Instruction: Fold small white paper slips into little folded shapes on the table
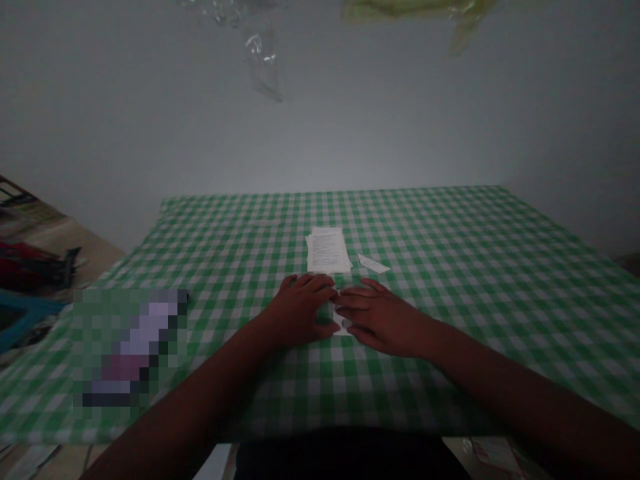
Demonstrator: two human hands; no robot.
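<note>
My left hand (302,311) rests at the middle of the table, palm down, with its fingers stretched forward and its thumb touching a small white paper (343,325). From the right, my right hand (381,317) lies over the same paper, fingers spread across it. The fingertips of both hands meet at the paper's far part and hide much of it; a dark mark shows on the part in between. Just beyond my hands lies a stack of printed sheets (327,252). To its right is a small slanted piece of printed paper (373,264), perhaps folded.
A green and white checked tablecloth (450,233) covers the table, which stands against a pale wall (350,127). On the left lies a pixelated, long object (145,333). Clear plastic (263,60) and yellowish material (415,8) hang above. A blue item (30,313) stands beyond the left edge.
</note>
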